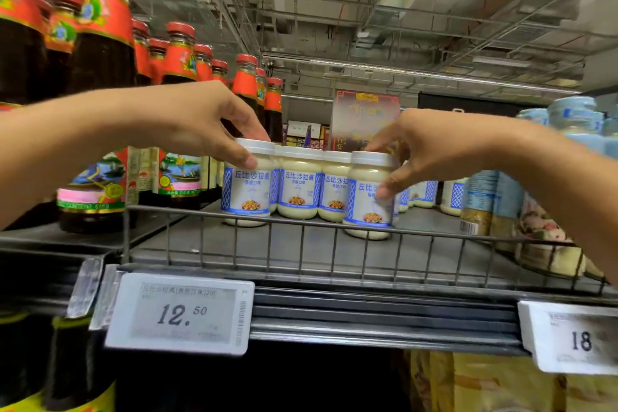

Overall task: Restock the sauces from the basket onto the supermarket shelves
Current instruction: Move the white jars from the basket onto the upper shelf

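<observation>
Salad dressing jars (299,189) stand in a row just behind the wire rail (301,227); our left hand (207,124) grips the leftmost jar (245,192) by its lid, our right hand (424,144) grips the rightmost jar (364,207), nearest the rail

Four salad-dressing jars (247,187) make the front row above the 12.50 price tag (180,314). At least two more stand behind them, further right. There are two price tags, the second price tag (575,339) to its right. About a dozen red-capped bottles (180,53) stand up-left of it. Two hands are above it, the left hand (207,124) and the right hand (424,147).
</observation>
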`<control>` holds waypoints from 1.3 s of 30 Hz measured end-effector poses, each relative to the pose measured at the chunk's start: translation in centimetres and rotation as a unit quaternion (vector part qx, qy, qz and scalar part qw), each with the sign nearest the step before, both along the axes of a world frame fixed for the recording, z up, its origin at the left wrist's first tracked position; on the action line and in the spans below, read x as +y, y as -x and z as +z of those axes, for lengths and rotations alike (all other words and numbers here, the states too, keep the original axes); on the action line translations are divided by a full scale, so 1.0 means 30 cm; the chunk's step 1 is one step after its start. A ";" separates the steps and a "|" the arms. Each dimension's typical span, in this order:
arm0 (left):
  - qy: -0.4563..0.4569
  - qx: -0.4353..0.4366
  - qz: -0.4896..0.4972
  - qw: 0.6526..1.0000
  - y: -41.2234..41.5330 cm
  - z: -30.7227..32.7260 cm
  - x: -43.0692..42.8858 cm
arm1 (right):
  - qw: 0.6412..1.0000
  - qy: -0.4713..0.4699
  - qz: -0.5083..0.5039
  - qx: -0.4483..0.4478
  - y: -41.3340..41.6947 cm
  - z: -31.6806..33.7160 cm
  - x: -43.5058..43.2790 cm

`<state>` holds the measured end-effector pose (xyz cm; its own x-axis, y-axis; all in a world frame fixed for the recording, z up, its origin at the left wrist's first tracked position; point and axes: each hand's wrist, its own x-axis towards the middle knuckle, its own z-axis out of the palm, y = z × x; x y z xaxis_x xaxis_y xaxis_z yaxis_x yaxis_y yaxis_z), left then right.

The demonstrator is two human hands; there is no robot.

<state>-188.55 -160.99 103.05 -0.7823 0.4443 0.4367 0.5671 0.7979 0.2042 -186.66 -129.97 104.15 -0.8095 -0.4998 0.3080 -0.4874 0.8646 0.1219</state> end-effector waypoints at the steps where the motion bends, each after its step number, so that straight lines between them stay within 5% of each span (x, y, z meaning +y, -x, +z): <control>1: 0.005 -0.002 0.000 1.000 0.001 0.002 -0.005 | 1.000 0.004 0.006 0.011 0.013 -0.002 -0.026; 6: 0.012 -0.009 -0.018 1.000 0.010 0.003 -0.022 | 0.996 0.013 0.036 0.085 0.056 -0.018 -0.143; 26: -0.042 -0.043 -0.082 0.995 0.027 -0.025 -0.029 | 0.995 0.028 0.054 0.074 0.049 -0.042 -0.257; 39: -0.066 0.067 -0.059 0.994 -0.012 -0.059 -0.033 | 0.994 0.067 0.024 0.084 0.004 -0.079 -0.247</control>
<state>-188.19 -161.97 101.28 -0.6591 0.4604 0.5946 0.6838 0.6960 0.2190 -186.78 -137.38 101.79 -0.7168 -0.4819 0.5040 -0.5112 0.8547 0.0902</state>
